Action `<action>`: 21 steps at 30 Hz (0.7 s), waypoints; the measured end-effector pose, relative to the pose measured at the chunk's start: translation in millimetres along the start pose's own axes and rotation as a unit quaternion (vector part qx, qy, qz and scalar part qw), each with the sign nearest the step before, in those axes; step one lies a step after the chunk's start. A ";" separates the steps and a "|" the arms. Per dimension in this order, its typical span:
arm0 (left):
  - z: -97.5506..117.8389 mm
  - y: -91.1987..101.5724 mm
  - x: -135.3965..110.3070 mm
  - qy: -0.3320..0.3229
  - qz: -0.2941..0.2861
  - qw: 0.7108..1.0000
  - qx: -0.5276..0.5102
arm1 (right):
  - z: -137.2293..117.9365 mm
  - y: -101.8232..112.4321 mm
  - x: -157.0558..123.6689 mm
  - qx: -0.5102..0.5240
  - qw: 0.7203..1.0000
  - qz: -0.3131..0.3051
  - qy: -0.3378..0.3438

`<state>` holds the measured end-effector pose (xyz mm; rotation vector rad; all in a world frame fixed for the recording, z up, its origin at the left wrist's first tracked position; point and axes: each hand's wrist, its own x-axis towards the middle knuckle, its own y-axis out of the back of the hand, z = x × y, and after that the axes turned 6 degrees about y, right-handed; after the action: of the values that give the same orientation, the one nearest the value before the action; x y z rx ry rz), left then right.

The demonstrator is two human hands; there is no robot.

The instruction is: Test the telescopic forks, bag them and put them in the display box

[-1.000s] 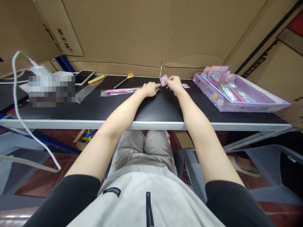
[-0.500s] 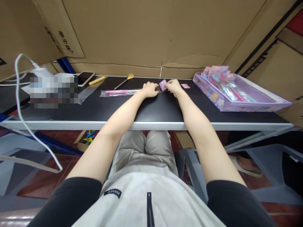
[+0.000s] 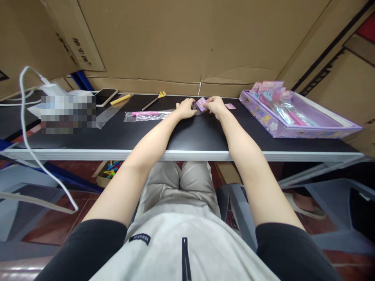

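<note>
My left hand [image 3: 186, 109] is on the right end of a clear plastic bag [image 3: 131, 117], its fingers curled at the bag's end. Inside the bag lies a long tool with a pink handle [image 3: 148, 113]; its head is hidden by that hand. Between thumb and fingers, my right hand [image 3: 215, 106] pinches a small purple printed card [image 3: 201, 104] close to the left fingertips. Just right of this hand, a second pink card [image 3: 230, 106] lies flat on the black tabletop [image 3: 202, 134].
At right stands a purple display box [image 3: 310, 132] with several bagged back scratchers [image 3: 283, 105]. Toward the left lie a yellow-clawed back scratcher [image 3: 154, 100], a yellow handle [image 3: 120, 99] on clear plastic, a phone [image 3: 106, 97] and a white cable [image 3: 22, 101]. Cardboard [image 3: 175, 43] walls the back.
The purple card has shifted slightly left and tilted a little in my right hand. My left hand's fingers have moved slightly at the bag's end.
</note>
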<state>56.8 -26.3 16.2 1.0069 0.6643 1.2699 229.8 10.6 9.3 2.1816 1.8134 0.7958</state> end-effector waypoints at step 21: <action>-18.1 -8.1 25.6 0.055 0.075 0.926 -0.365 | -13.4 -5.8 -8.6 0.149 0.989 -0.012 0.020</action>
<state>50.3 3.0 4.1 0.3711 0.1543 1.5489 217.1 1.3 15.4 2.3282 2.0922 0.5977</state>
